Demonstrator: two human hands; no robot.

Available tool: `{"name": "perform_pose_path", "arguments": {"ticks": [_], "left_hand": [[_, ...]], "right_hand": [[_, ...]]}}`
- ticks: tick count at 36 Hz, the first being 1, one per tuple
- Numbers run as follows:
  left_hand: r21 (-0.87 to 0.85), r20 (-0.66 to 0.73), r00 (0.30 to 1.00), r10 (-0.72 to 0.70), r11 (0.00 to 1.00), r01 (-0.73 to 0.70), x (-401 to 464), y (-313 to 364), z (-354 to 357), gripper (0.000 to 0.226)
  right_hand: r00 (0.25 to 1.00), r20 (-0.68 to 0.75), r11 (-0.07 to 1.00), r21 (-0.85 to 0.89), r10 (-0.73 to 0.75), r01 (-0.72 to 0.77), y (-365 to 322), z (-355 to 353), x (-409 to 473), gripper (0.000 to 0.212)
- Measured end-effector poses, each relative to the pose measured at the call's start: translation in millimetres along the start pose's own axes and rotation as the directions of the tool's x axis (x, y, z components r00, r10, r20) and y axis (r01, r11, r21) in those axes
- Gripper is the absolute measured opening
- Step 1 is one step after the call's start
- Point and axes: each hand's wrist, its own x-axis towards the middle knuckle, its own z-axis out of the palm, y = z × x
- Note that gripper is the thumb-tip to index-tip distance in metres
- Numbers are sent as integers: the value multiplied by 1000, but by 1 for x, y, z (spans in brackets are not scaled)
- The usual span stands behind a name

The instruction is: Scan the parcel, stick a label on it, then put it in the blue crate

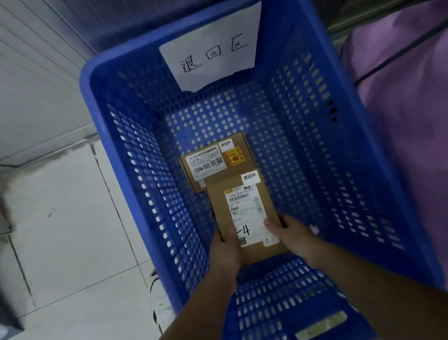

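Both forearms reach down into a blue crate. The left hand and right hand each grip the near end of a brown cardboard parcel, thumbs on top. The parcel, low inside the crate, carries a white shipping label and a small white sticker. Its far end overlaps a second labelled box on the crate floor.

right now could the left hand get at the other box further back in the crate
Probably yes. The far box lies uncovered on the blue crate floor just beyond the held parcel, but the left hand is gripping that parcel and must let go first.
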Motion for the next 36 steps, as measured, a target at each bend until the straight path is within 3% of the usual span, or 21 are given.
{"name": "perform_pose_path", "arguments": {"ticks": [10, 18, 21, 24, 30, 36], "left_hand": [[-43, -56, 993, -104, 994, 102, 27, -3, 8, 40], [-28, -180, 974, 137, 989, -145, 58, 24, 2, 41], [-17, -228, 950, 216, 974, -225, 67, 36, 2, 41], [-59, -255, 929, 267, 955, -290, 74, 47, 2, 36], [-109, -306, 906, 292, 935, -338, 93, 76, 7, 37], [33, -317, 909, 272, 961, -276, 107, 83, 6, 40]], "right_hand": [[998, -50, 998, -42, -44, 42, -5, 11, 31, 46], [990, -109, 995, 32, -89, 93, -25, 18, 63, 41], [982, -118, 989, 7, -147, 149, -37, 21, 73, 57], [965, -143, 974, 20, -221, 226, -53, 23, 79, 57], [929, -171, 941, 20, -329, 337, -82, 25, 92, 43], [912, -204, 934, -117, -355, 338, -87, 38, 102, 47]]}}
